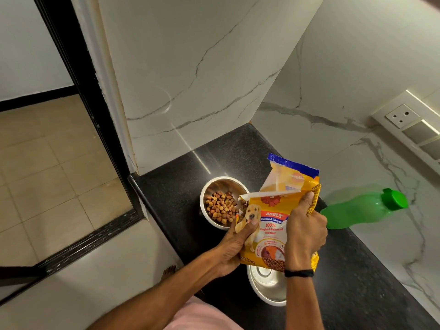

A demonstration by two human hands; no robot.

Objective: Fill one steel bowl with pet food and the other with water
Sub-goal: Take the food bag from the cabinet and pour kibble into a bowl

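A yellow pet food bag [276,217] with a dog picture is held over the black counter, its open corner tipped left toward the far steel bowl [212,186]. That bowl holds brown kibble [220,208]. My left hand [234,246] grips the bag's lower left side. My right hand [306,229] grips its right edge. A second steel bowl [264,289], with nothing visible in it, sits nearer to me, partly hidden under the bag and my right forearm. A green plastic bottle [364,209] with a green cap stands at the right, against the wall.
The black granite counter [181,186] is narrow, with marble walls behind and to the right. A wall socket panel [409,122] is mounted on the right wall. To the left the counter drops to a tiled floor and a dark door frame [78,75].
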